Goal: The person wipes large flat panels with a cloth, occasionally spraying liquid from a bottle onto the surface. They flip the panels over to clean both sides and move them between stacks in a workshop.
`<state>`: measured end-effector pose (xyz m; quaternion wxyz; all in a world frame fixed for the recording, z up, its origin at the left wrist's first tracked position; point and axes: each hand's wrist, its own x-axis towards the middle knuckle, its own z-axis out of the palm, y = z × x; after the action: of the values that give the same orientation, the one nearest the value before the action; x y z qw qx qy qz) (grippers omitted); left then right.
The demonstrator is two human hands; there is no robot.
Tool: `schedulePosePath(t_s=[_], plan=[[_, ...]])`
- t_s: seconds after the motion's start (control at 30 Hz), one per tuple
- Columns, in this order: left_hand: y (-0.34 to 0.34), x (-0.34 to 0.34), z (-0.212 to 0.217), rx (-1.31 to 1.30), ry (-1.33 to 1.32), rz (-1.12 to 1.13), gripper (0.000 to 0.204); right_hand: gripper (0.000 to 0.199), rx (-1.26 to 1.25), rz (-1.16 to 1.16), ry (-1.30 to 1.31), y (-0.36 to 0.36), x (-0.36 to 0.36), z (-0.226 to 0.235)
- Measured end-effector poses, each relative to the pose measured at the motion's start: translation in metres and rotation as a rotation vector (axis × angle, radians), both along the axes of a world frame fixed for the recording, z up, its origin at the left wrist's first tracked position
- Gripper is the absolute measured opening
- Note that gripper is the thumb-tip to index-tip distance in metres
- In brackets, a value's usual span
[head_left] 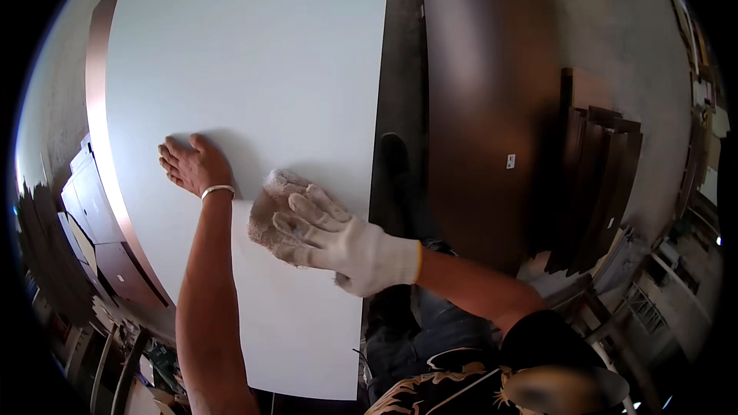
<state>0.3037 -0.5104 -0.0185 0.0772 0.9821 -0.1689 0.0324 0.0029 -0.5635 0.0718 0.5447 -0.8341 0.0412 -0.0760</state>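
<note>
Wiping white panel (254, 54) with rag (269, 211) clutched in gloved right hand (338, 242); bare left hand (192, 165) flat beside, fingers spread. No smears visible; progress hard to judge.

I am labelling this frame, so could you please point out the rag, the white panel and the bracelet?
rag (269, 211): head view, on the bunched cloth left of the gloved fingers.
white panel (254, 54): head view, on its bare upper face.
bracelet (217, 190): head view, on the band at the bare wrist.
</note>
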Motion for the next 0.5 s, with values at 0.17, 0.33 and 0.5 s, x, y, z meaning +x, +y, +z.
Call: schedulePosePath(t_s=[0.17, 0.33, 0.5], plan=[[0.002, 0.000, -0.021, -0.011, -0.038, -0.044, 0.068, 0.053, 0.112, -1.126, 0.327, -0.022, -0.116, -0.131], [0.022, 0.008, -0.027, -0.002, -0.078, -0.103, 0.068, 0.047, -0.292, 0.019, 1.377, -0.048, -0.144, -0.308], [0.015, 0.005, -0.019, -0.117, 0.040, -0.122, 0.073, 0.059, -1.082, 0.105, 1.269, -0.091, -0.158, -0.452]])
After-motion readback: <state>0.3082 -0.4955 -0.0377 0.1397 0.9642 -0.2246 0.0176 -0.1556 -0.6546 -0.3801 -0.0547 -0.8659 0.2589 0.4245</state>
